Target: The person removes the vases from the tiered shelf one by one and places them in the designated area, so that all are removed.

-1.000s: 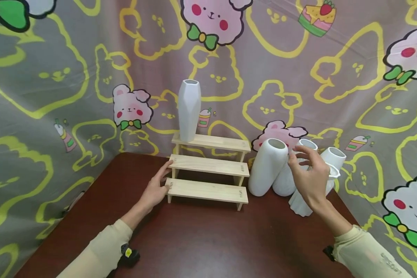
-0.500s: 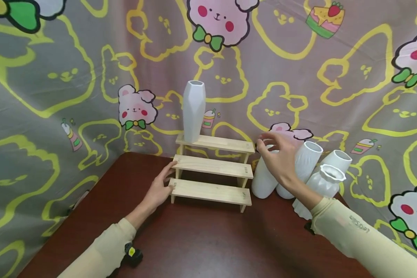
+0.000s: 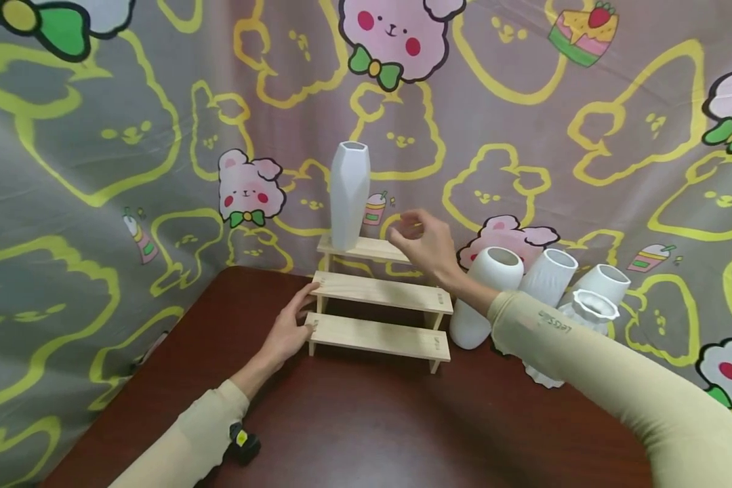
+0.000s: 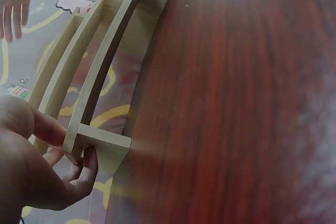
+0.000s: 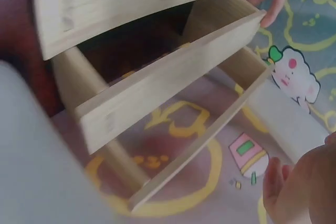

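Note:
A three-tier wooden display stand (image 3: 378, 337) stands on the table. My left hand (image 3: 288, 333) grips its left end; in the left wrist view, thumb and fingers curl round the end of the lowest tier (image 4: 100, 85). A tall white faceted vase (image 3: 350, 193) stands upright at the left of the top tier. My right hand (image 3: 428, 244) is in the air over the right part of that tier, holding nothing, with its fingers loosely bent toward the vase. In the right wrist view, the right hand (image 5: 294, 184) shows close to the vase (image 5: 283, 114).
Several white vases stand grouped right of the stand, among them a smooth rounded one (image 3: 497, 268), a ribbed one (image 3: 549, 274) and one with a frilled rim (image 3: 594, 308). My right sleeve (image 3: 561, 346) passes in front of them. A patterned curtain (image 3: 512, 115) hangs behind the table (image 3: 366, 413).
My right hand has moved left from over the white vases to above the stand's top tier. My left hand keeps its place on the stand, and the head view has shifted slightly.

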`<state>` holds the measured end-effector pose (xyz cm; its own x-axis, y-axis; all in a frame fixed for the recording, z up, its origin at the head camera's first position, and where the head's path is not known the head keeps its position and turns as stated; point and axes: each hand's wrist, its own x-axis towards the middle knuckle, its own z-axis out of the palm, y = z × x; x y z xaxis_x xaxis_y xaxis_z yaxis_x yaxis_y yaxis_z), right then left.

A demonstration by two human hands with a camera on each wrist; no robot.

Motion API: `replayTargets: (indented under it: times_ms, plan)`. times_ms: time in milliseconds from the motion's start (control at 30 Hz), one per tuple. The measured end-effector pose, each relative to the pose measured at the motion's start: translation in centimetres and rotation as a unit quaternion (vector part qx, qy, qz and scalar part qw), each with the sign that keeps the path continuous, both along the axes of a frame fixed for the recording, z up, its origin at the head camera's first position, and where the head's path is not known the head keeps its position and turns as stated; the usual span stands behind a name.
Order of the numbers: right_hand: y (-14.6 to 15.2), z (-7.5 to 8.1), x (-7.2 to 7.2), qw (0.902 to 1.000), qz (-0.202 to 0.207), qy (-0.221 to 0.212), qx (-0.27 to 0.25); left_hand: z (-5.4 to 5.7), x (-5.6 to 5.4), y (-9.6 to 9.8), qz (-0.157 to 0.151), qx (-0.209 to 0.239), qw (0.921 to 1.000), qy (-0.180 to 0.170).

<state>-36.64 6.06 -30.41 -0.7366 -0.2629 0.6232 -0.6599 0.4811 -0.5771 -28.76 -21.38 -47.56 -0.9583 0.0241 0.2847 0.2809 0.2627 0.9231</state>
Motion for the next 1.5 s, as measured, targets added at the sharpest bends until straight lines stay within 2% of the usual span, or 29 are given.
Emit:
replayTargets:
  times_ms: [233,367,500,667,800,1100,1333,1500]
  plan:
    - [-3.9,-0.6,-2.2,0.9951,0.004,-0.098,-0.012,0.4,-0.2,0.0,0.004,-0.006,0.9999,-0.009]
    - [-5.9,-1.2,-3.1,0.9856,0.005,-0.163,-0.047,0.4,-0.1,-0.1,0.005,-0.002,0.9999,-0.010]
    - [-7.3,-2.0,-3.8,0.9757,0.019,-0.203,-0.080,0.1,0.1,-0.1,0.004,-0.001,0.9999,-0.013]
    - [-8.4,-2.7,-4.7,0.9741,0.035,-0.201,-0.097,0.0,0.1,0.0,0.011,-0.004,0.9999,-0.012]
    - [-8.8,-3.0,-5.3,0.9717,0.038,-0.196,-0.126,0.2,0.2,0.0,0.005,0.003,1.0000,-0.008]
    - [-9.6,-3.5,-5.1,0.9624,0.068,-0.186,-0.186,0.0,0.2,-0.1,0.013,0.005,0.9999,-0.009]
    - [-9.8,-3.6,-4.9,0.9697,0.074,-0.146,-0.181,0.2,0.3,0.0,0.011,0.013,0.9998,-0.012]
    - [-9.5,-3.8,-4.8,0.9725,0.069,-0.136,-0.176,-0.1,0.1,0.0,0.008,0.013,0.9999,-0.004]
